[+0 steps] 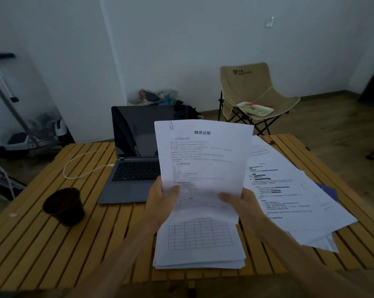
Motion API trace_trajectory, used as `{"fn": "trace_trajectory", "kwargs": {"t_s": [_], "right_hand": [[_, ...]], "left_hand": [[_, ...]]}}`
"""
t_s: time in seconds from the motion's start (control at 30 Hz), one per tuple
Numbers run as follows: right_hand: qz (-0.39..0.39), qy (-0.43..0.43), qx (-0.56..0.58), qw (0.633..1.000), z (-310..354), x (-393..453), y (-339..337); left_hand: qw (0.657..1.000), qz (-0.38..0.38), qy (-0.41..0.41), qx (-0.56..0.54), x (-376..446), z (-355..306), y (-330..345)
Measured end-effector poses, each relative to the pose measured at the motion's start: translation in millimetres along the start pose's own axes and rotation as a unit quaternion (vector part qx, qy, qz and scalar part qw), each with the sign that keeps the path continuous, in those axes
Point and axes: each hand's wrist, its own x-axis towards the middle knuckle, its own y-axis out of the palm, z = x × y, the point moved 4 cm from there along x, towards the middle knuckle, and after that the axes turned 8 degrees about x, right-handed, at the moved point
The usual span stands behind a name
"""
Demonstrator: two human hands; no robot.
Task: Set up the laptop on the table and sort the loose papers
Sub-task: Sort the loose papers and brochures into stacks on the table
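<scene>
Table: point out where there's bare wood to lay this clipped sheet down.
Bare slats lie at the near-left corner of the table, in front of the dark cup, and between the charging cable and the cup. Crowded: the right half under spread papers, the near centre under the neat stack.

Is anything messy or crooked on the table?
Yes. The loose papers on the right lie fanned out and crooked, overlapping, some poking past the table edge. The neat stack in front is squared.
</scene>
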Motion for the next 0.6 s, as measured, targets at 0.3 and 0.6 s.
{"fn": "trace_trajectory", "kwargs": {"t_s": [0.3, 0.6], "right_hand": [[-0.001, 0.094, -0.195, 0.976, -33.8, -0.5, -6.2], [0.002, 0.084, -0.289, 0.954, -38.6, -3.4, -7.6]], "left_hand": [[0.969, 0.008, -0.147, 0.197, -13.8, 51.4, 7.2], [0.959, 0.0, -0.154, 0.238, -21.8, 56.8, 13.3]]}}
